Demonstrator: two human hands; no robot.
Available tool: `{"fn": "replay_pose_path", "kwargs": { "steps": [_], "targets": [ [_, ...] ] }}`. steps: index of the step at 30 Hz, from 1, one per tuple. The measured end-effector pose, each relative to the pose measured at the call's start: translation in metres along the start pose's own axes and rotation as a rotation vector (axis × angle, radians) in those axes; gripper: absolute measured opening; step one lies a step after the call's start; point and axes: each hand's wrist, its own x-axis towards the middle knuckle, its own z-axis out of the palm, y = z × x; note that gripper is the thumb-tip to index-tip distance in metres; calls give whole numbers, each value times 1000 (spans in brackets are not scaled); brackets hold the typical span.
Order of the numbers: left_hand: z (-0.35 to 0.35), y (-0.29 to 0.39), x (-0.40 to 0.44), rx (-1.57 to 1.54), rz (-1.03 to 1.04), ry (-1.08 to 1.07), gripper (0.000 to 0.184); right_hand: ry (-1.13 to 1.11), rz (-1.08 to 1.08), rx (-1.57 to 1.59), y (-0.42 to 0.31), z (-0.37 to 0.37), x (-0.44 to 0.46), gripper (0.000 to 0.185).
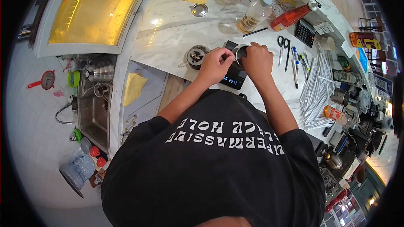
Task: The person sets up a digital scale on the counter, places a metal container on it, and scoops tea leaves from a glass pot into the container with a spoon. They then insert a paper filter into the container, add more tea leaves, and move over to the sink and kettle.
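My right hand [257,61] is wrapped round a small round metal cup [240,53], tilted so that its rim faces my left hand. My left hand [216,65] has thumb and fingers pinched together close beside that rim; whatever they hold is too small to make out. Under both hands lies a black digital scale [232,80] with lit digits. A glass mug [197,56] with dark bits in it stands just left of my left hand. Behind it on the counter rests a small metal lid [199,10].
Scissors [283,46], several pens [296,65] and a heap of wrapped straws [315,94] lie to the right. A calculator [305,32], a clear bottle [255,14] and a red bottle [290,17] are farther back. A sink [94,117] is at left.
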Motion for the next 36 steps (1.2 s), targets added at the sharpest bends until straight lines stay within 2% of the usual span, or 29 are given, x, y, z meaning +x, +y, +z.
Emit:
{"fn": "replay_pose_path", "kwargs": {
  "steps": [13,22,25,28,36],
  "targets": [
    [2,-4,0,-18,1,-3,18,44,-51,-13,4,5,-1,22],
    [2,-4,-4,-2,-13,-9,17,148,-41,-1,-1,7,-1,15],
    [2,-4,-3,-14,-4,-1,16,59,22,-25,-4,5,3,16],
    [2,-4,-3,-25,-3,-4,16,187,-27,-32,-3,13,2,10],
    [3,-8,-3,-7,7,-5,17,137,-54,164,17,7,-13,20]
  ]
}}
